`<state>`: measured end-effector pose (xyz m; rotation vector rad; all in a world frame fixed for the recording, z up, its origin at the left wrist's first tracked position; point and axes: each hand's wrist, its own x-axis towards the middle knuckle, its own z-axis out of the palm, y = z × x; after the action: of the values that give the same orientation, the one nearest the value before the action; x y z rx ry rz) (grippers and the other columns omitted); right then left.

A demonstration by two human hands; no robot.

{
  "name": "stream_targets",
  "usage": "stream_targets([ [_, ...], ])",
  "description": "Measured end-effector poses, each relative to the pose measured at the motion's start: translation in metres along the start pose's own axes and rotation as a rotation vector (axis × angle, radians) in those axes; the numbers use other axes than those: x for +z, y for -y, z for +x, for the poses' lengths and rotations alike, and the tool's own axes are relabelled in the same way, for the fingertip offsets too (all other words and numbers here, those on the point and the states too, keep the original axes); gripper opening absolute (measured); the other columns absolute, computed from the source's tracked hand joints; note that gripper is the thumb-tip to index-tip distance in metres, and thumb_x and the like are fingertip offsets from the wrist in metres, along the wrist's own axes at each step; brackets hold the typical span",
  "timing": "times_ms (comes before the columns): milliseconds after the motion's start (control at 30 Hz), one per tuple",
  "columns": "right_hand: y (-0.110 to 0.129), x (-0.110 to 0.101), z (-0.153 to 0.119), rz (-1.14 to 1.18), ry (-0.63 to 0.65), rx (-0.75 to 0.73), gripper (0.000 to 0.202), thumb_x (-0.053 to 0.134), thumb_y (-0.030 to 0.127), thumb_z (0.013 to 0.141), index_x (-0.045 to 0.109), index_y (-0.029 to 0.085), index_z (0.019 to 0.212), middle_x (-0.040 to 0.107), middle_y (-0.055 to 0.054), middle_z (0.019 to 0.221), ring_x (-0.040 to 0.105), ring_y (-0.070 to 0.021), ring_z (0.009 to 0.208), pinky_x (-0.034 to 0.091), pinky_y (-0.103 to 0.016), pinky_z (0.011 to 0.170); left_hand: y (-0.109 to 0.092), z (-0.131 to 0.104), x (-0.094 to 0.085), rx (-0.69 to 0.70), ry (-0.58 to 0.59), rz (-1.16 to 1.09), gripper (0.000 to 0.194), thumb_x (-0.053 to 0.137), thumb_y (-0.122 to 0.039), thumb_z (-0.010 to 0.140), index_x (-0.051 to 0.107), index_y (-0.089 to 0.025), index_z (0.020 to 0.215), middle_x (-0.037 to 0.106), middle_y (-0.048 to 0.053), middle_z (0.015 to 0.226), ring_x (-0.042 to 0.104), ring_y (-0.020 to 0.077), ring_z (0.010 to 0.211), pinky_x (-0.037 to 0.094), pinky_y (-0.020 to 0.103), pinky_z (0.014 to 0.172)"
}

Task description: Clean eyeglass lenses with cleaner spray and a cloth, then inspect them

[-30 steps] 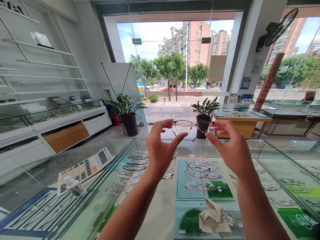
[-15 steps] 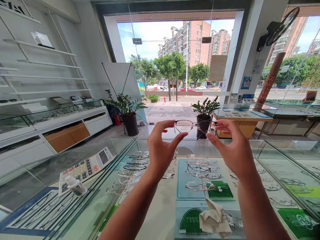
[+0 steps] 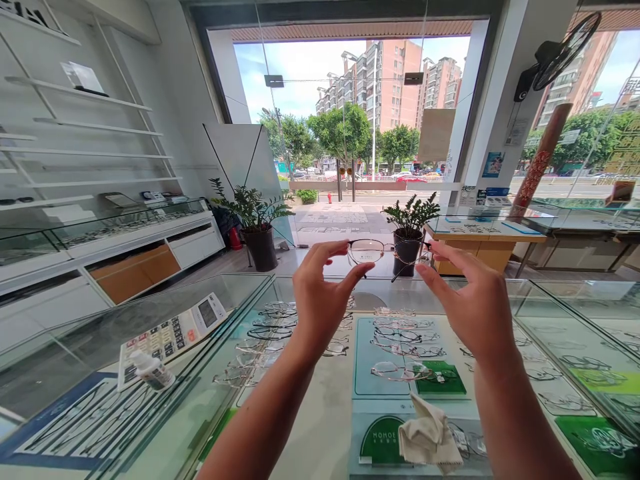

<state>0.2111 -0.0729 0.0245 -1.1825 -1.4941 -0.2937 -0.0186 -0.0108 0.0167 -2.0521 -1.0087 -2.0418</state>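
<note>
A pair of eyeglasses (image 3: 367, 253) with dark upper rims and a small printed label on one lens is held up above the glass counter. My left hand (image 3: 323, 293) pinches its left end between thumb and forefinger. At the other end, my right hand (image 3: 475, 300) has its forefinger at the dark hinge corner and its thumb just below. Folded temples show behind the lenses. Beneath my hands, several pairs of glasses (image 3: 400, 371) lie in rows in the display case. A crumpled beige cloth (image 3: 429, 433) rests near my right forearm.
To the left on the counter are a large calculator (image 3: 170, 340), a small white bottle (image 3: 153, 371) and a blue-edged tray (image 3: 30, 417) of glasses. Two potted plants (image 3: 259, 247) stand beyond the counter. A wall fan (image 3: 557, 57) hangs at upper right.
My right hand has shifted slightly right, its thumb and forefinger moving out toward the corner of the eyeglasses. My left hand stays almost in place.
</note>
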Motion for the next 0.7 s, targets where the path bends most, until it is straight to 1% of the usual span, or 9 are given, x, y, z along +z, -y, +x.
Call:
stream_targets([
  [133, 0.0017, 0.0006, -0.0011, -0.016, -0.005, -0.006, 0.045, 0.076, 0.046, 0.099, 0.078, 0.02, 0.135, 0.084, -0.014, 0.123, 0.08, -0.0334, 0.11, 0.062, -0.053, 0.096, 0.0002, -0.0003, 0.0003, 0.019, 0.002, 0.017, 0.043, 0.092, -0.046, 0.085, 0.076, -0.024, 0.118, 0.081, 0.004, 0.106, 0.077, 0.0205, 0.098, 0.058, 0.038, 0.081],
  [267, 0.0026, 0.0008, -0.001, -0.04, 0.016, 0.008, 0.046, 0.074, 0.045, 0.1, 0.077, 0.019, 0.137, 0.084, -0.015, 0.122, 0.081, -0.0341, 0.109, 0.063, -0.054, 0.095, -0.0015, -0.0002, 0.0004, 0.083, -0.032, 0.064, 0.044, 0.094, -0.044, 0.083, 0.076, -0.023, 0.117, 0.08, 0.004, 0.104, 0.076, 0.0199, 0.096, 0.06, 0.037, 0.083],
  [467, 0.0021, 0.0021, 0.0004, -0.081, 0.048, 0.035, 0.053, 0.073, 0.05, 0.1, 0.075, 0.018, 0.142, 0.084, -0.016, 0.124, 0.08, -0.0347, 0.108, 0.063, -0.053, 0.091, -0.0029, -0.0019, 0.0029, 0.152, -0.067, 0.126, 0.044, 0.095, -0.044, 0.082, 0.076, -0.022, 0.115, 0.08, 0.004, 0.103, 0.076, 0.0205, 0.096, 0.062, 0.037, 0.085],
  [600, 0.0009, 0.0027, 0.0013, -0.096, 0.057, 0.041, 0.053, 0.071, 0.051, 0.101, 0.074, 0.018, 0.142, 0.084, -0.015, 0.122, 0.08, -0.0347, 0.109, 0.063, -0.052, 0.091, -0.0034, -0.0037, 0.0046, 0.185, -0.089, 0.158, 0.043, 0.093, -0.047, 0.083, 0.076, -0.022, 0.112, 0.08, 0.006, 0.105, 0.076, 0.0215, 0.097, 0.062, 0.038, 0.084],
  [700, 0.0005, 0.0032, 0.0016, -0.1, 0.057, 0.042, 0.053, 0.071, 0.052, 0.101, 0.075, 0.018, 0.141, 0.084, -0.015, 0.122, 0.08, -0.0351, 0.11, 0.062, -0.052, 0.092, -0.0038, -0.0041, 0.0045, 0.184, -0.09, 0.161, 0.043, 0.093, -0.048, 0.083, 0.076, -0.022, 0.112, 0.081, 0.005, 0.105, 0.076, 0.0214, 0.096, 0.062, 0.038, 0.084],
])
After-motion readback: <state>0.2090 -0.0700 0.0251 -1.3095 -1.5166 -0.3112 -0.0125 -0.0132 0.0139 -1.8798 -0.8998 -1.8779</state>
